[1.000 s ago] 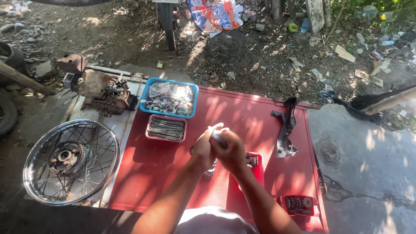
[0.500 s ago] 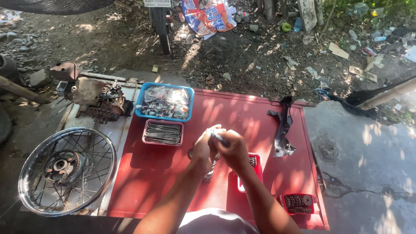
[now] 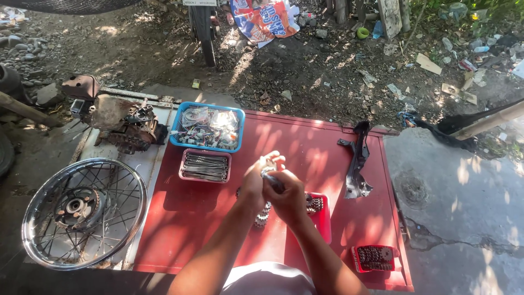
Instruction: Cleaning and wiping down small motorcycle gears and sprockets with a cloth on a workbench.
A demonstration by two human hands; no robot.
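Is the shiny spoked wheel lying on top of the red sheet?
No, the shiny spoked metal wheel lies left of the flat red metal sheet, off its edge.

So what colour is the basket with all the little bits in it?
Blue basket, seen best in the head view.

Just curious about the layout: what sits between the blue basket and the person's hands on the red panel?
In the head view, a small pink tray of thin metal spokes lies just below the blue basket, up and left of the joined hands; otherwise bare red panel.
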